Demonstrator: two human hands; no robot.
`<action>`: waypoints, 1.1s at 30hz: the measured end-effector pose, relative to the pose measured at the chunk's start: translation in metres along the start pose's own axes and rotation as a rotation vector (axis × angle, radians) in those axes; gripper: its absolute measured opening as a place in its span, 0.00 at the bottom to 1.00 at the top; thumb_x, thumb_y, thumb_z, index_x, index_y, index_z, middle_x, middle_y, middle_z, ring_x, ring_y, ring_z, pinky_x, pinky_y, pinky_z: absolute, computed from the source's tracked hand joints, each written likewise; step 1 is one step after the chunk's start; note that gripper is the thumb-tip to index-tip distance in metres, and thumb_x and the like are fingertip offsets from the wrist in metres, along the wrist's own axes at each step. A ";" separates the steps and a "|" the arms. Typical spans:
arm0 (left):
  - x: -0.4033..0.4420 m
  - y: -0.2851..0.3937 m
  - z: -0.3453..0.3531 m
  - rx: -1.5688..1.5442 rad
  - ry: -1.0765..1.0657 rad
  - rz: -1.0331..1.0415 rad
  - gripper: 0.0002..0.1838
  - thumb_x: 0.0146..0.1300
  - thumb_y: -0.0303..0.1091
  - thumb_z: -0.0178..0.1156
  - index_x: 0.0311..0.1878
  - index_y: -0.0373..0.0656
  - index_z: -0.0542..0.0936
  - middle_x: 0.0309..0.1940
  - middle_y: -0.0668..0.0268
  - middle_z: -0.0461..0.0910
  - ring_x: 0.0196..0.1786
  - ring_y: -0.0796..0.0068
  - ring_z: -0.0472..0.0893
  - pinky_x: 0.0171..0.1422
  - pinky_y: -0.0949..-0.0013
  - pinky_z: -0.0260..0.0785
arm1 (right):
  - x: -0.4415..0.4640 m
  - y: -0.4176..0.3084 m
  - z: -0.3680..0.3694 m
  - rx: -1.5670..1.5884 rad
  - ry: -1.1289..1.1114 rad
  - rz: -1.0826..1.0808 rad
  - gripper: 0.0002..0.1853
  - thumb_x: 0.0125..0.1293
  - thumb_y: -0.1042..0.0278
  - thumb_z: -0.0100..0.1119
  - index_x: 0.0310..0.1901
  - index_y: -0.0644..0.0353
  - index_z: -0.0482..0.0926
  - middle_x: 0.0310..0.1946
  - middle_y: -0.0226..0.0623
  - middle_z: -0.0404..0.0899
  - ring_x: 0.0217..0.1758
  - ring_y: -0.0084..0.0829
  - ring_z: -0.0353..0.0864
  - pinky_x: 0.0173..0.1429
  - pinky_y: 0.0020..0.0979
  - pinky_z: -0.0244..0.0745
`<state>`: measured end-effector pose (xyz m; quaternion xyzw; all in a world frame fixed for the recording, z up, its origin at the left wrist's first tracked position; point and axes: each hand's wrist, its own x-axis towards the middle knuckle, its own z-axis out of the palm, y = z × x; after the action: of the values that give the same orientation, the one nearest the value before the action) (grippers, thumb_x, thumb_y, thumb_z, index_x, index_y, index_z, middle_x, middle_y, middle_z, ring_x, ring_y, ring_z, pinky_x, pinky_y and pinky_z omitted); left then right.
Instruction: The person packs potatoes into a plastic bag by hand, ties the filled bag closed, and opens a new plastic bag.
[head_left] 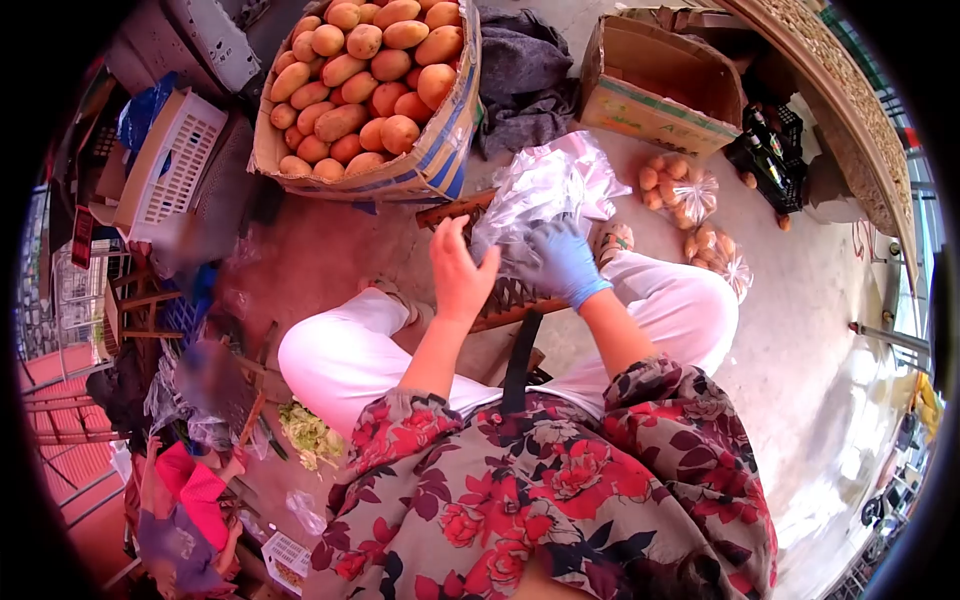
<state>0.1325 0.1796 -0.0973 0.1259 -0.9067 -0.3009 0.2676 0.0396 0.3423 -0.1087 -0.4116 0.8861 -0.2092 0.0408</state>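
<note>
My left hand (462, 268), bare, is raised with its fingers apart and nothing in it. Its thumb points toward a stack of thin clear plastic bags (555, 180) in front of me. My right hand (562, 258) wears a blue glove with dirty grey fingers. Those fingers are closed on the near end of the plastic bags; their tips are partly hidden by the film. Beneath the bags, between my knees, stands a low wooden-edged stand (520, 312). Beyond my left hand is a big cardboard box (400, 180) full of orange-yellow, mango-like fruit (365, 85).
Two filled, tied clear bags of fruit (680, 190) lie on the floor to the right. Behind them stands an open cardboard box (655, 105). A black crate with bottles (768, 150) sits farther right. Another person (190, 510) is at lower left, near a white basket (287, 560).
</note>
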 end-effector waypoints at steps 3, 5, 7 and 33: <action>0.012 0.011 0.031 0.017 -0.255 -0.279 0.38 0.47 0.38 0.69 0.62 0.42 0.63 0.57 0.46 0.67 0.60 0.47 0.68 0.63 0.54 0.61 | -0.017 -0.019 0.028 -0.128 -0.452 -0.075 0.24 0.49 0.54 0.60 0.48 0.56 0.76 0.44 0.49 0.78 0.54 0.43 0.75 0.69 0.51 0.50; 0.022 -0.013 0.051 0.049 -0.356 -0.471 0.30 0.51 0.36 0.65 0.58 0.46 0.67 0.51 0.46 0.73 0.54 0.46 0.74 0.57 0.53 0.67 | -0.027 -0.029 0.040 -0.075 -0.403 -0.100 0.24 0.55 0.50 0.55 0.49 0.56 0.77 0.41 0.50 0.80 0.47 0.43 0.80 0.63 0.46 0.63; 0.033 -0.042 0.052 0.202 -0.429 -0.572 0.22 0.55 0.34 0.60 0.55 0.49 0.70 0.44 0.47 0.79 0.48 0.45 0.78 0.51 0.51 0.71 | -0.028 -0.037 0.026 0.119 -0.743 0.137 0.26 0.59 0.44 0.50 0.51 0.57 0.77 0.42 0.50 0.81 0.46 0.44 0.81 0.58 0.42 0.69; -0.012 -0.044 -0.026 0.323 -1.597 -0.144 0.15 0.54 0.45 0.54 0.34 0.49 0.86 0.45 0.61 0.80 0.57 0.55 0.73 0.63 0.55 0.62 | 0.071 0.010 0.020 -0.077 -0.753 0.109 0.20 0.56 0.47 0.55 0.46 0.47 0.83 0.46 0.42 0.81 0.50 0.43 0.79 0.56 0.37 0.72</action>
<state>0.1598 0.1373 -0.1110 -0.0315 -0.8458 -0.1819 -0.5005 -0.0093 0.2882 -0.1236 -0.4130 0.8368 -0.0075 0.3592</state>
